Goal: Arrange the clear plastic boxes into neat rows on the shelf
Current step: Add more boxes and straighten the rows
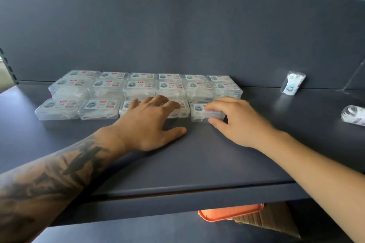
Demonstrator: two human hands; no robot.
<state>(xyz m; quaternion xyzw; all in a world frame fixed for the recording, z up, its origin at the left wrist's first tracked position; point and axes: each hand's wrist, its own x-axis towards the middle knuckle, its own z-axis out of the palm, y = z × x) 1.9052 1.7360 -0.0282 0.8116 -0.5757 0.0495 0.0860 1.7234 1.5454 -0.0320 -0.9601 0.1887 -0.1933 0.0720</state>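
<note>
Dark shelf: your right hand pinches the front row's end box, left hand flat; next, slide it flush.

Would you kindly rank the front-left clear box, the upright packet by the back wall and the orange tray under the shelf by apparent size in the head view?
1. Orange tray, though partly hidden.
2. Front-left clear box.
3. Upright packet, farther away, so its true size is uncertain.
</note>
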